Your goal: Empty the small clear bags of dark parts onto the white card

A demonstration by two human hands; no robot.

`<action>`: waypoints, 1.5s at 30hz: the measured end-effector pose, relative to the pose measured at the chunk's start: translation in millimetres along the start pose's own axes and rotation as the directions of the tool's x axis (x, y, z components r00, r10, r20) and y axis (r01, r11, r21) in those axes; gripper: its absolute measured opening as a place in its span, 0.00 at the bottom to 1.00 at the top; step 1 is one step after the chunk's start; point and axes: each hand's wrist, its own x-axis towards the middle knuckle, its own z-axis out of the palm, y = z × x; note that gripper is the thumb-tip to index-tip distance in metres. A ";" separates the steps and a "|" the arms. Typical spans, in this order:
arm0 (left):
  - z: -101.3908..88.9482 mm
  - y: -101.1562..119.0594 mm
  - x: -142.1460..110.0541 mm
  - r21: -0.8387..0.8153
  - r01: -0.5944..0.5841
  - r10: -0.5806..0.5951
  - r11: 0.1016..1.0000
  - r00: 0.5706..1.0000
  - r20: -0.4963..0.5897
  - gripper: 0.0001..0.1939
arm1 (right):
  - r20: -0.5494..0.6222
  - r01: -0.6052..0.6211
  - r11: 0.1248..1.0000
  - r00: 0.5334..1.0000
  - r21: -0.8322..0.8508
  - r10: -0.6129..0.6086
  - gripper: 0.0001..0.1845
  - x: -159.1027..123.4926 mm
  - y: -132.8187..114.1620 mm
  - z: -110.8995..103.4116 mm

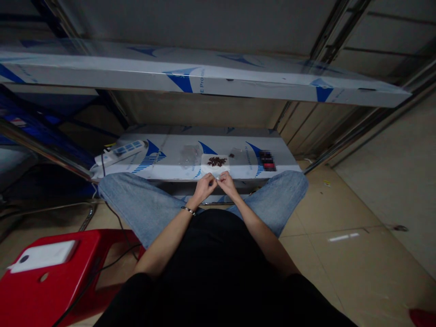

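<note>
My left hand (205,184) and my right hand (225,181) meet fingertip to fingertip at the near edge of a low shelf (170,156). Both hands are closed in a pinch on something small and pale that I cannot make out. Just beyond them lies a white sheet (205,168) with a heap of small dark red-brown pieces (217,161) on it. A bracelet sits on my left wrist. My knees in blue jeans flank the hands.
A white power strip (121,151) lies at the shelf's left end, a small dark object (267,161) at its right, clear plastic bags (190,153) behind the sheet. An upper shelf (204,79) overhangs. A red stool (51,272) with a white device stands at my left.
</note>
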 end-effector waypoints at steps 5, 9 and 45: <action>-4.6 2.1 2.2 0.050 0.058 -0.054 0.997 0.994 -0.093 0.10 | -0.049 0.028 0.999 0.998 -0.031 -0.030 0.15 -1.7 0.4 1.7; -2.6 -4.1 4.1 -0.072 0.159 -0.166 0.985 0.979 -0.115 0.14 | -0.112 0.099 0.995 0.989 -0.012 -0.100 0.13 -3.5 0.3 2.2; 7.2 -23.5 4.9 -0.803 0.511 -0.627 0.306 0.743 0.233 0.15 | -0.244 0.037 0.957 0.969 0.287 0.035 0.09 -1.1 -4.9 -7.0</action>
